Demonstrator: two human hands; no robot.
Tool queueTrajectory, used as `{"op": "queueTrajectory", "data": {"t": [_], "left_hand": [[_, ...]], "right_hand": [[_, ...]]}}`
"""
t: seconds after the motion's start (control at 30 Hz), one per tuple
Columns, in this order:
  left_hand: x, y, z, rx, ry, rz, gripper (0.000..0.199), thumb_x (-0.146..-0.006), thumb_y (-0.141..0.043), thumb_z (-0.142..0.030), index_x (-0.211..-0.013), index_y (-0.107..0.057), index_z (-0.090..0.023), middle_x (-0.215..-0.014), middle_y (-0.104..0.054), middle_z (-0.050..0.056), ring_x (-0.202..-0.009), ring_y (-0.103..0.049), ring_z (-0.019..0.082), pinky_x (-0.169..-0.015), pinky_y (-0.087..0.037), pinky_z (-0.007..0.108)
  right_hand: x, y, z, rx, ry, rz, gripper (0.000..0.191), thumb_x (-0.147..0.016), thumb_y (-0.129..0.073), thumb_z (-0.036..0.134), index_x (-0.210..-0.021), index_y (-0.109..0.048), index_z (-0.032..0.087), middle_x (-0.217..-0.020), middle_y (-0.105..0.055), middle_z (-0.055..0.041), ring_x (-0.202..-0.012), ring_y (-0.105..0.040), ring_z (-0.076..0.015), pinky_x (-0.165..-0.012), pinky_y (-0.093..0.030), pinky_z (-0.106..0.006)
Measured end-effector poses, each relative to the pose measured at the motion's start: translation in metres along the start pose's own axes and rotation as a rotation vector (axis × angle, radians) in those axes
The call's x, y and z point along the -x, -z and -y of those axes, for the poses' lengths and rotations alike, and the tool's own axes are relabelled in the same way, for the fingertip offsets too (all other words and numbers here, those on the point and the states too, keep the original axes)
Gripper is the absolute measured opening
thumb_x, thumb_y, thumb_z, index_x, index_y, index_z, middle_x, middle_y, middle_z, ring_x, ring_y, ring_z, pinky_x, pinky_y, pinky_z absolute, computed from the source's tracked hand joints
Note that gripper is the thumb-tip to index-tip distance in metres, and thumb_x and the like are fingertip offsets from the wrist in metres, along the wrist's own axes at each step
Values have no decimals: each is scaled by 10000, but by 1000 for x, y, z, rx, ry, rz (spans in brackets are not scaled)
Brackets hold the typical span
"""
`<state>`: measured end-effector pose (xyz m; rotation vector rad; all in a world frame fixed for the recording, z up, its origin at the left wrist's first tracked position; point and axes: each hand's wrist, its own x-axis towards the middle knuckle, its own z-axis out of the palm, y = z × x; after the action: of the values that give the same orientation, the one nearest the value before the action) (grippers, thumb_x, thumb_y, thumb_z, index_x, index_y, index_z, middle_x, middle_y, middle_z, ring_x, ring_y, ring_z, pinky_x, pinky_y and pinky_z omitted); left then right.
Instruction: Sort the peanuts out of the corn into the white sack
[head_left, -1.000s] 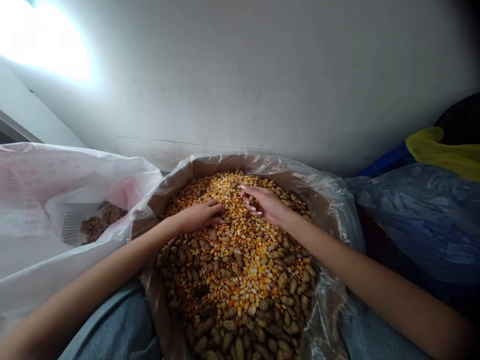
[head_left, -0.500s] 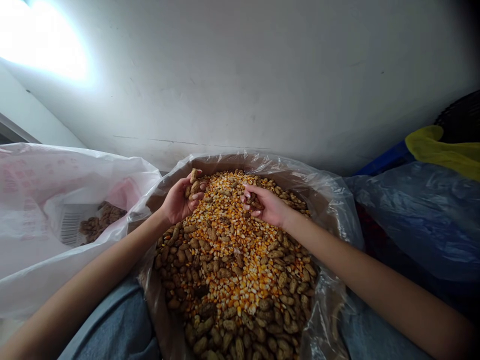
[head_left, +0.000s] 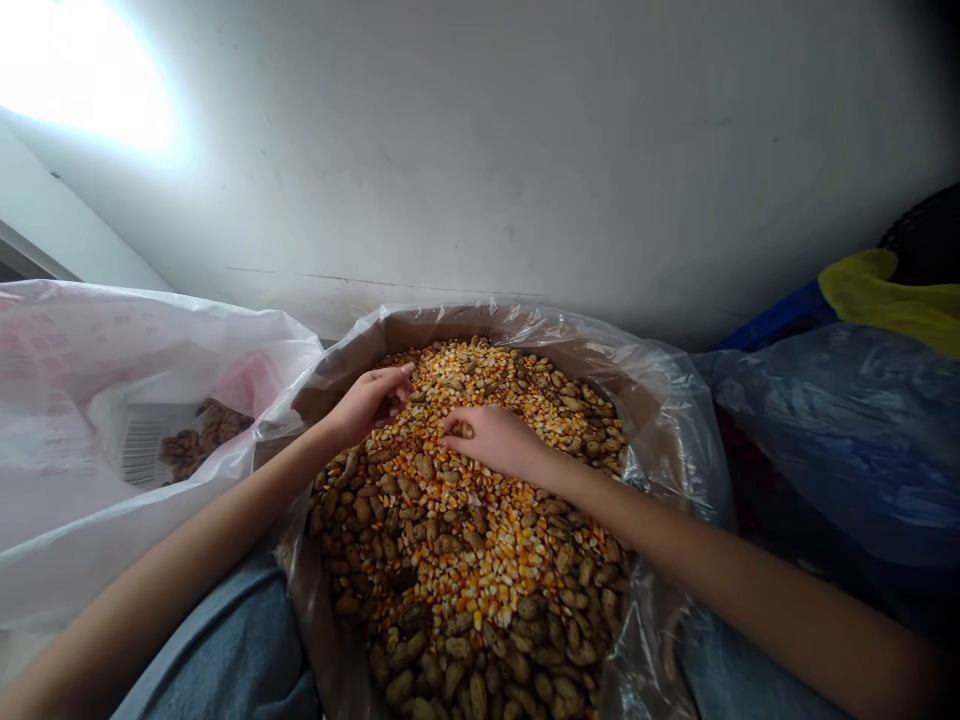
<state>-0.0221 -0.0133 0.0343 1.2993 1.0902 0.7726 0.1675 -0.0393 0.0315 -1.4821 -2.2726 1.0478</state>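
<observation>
A large plastic-lined bag (head_left: 667,400) in front of me holds yellow corn kernels (head_left: 517,545) mixed with unshelled peanuts (head_left: 450,670). Over the back left of the heap, my left hand (head_left: 371,400) is turned palm down with its fingers curled; their inner side is in shadow, so what they hold is hidden. My right hand (head_left: 499,440) reaches down onto the corn near the middle, thumb and fingers curled together close to the kernels. Whatever lies within this grip is mostly covered. Peanuts gather thickest along the front and sides of the heap.
On the left stands a white plastic bag (head_left: 172,330) with brown, lumpy pieces (head_left: 202,440) inside. A bluish plastic bag (head_left: 847,420), a yellow cloth-like piece (head_left: 892,300) and a blue edge (head_left: 780,315) are on the right. A pale wall (head_left: 480,150) rises behind.
My left hand has turned palm down, and the peanuts seen in it are out of sight. My right hand has moved left and down onto the corn, its palm now turned downward.
</observation>
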Motion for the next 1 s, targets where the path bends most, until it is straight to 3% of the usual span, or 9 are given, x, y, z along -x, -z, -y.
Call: {"op": "queueTrajectory", "data": {"t": [0.13,0.23,0.33,0.47,0.6,0.7,0.83,0.9,1.0], "left_hand": [[13,-8,-11,-599,-223,393,241,-717,-514,-393,-754,-601,-171,-713,-585,11,-642,-506,107,-603,-375,205],[18,-10,-15,-850,-284,665,220,-754,-484,-340,-908,-607,-242,-864,-620,3,-736,-545,122,-669,-362,202],[18,-7,-9,-1019,-287,705,227,-755,-489,-332,-962,-577,-305,-890,-624,-27,-731,-560,119,-627,-349,190],[15,-4,-3,-1030,-327,650,209,-762,-475,-320,-945,-576,-304,-911,-609,-26,-758,-560,119,-634,-351,187],[15,-4,-8,-668,-229,615,211,-761,-474,-357,-841,-574,-190,-823,-583,19,-752,-533,126,-676,-377,209],[17,-2,-11,-265,-23,459,246,-778,-429,-397,-757,-498,-161,-652,-495,-6,-542,-461,84,-488,-362,195],[17,3,-9,239,193,339,315,-803,-338,-431,-642,-386,-165,-538,-357,-38,-379,-300,46,-329,-226,166],[16,5,-8,343,224,310,336,-798,-348,-426,-591,-350,-161,-509,-315,-44,-366,-271,39,-313,-192,156],[13,6,-8,360,223,284,272,-785,-389,-348,-601,-388,-148,-535,-357,-35,-369,-293,33,-313,-189,154]], "right_hand": [[-5,14,-17,-827,-122,100,271,-693,-522,438,-758,-539,175,-481,-390,66,-357,-267,-39,-357,-211,-179],[-7,24,-27,-1322,-144,12,188,-727,-463,348,-674,-460,168,-447,-277,86,-347,-179,-33,-325,-152,-154],[-7,29,-28,-1538,-154,-56,134,-737,-391,259,-646,-420,165,-443,-253,77,-350,-174,-40,-309,-135,-140],[-4,30,-22,-1564,-145,16,133,-745,-384,274,-656,-401,176,-509,-354,52,-371,-248,-44,-299,-148,-130],[-3,24,-18,-1401,-158,110,190,-722,-486,346,-664,-435,173,-599,-451,33,-404,-341,-38,-298,-178,-128],[-1,20,-16,-1118,-152,181,186,-708,-523,353,-751,-513,172,-634,-477,27,-404,-375,-37,-298,-175,-138],[8,13,-5,-452,-16,244,240,-739,-477,383,-851,-578,195,-657,-557,4,-428,-447,-67,-361,-289,-175],[13,8,3,-37,125,235,230,-740,-484,345,-894,-599,219,-747,-616,-20,-554,-538,-114,-491,-385,-222],[18,-2,15,447,230,202,254,-755,-462,268,-973,-585,226,-784,-647,-51,-702,-587,-185,-621,-412,-280]]}}
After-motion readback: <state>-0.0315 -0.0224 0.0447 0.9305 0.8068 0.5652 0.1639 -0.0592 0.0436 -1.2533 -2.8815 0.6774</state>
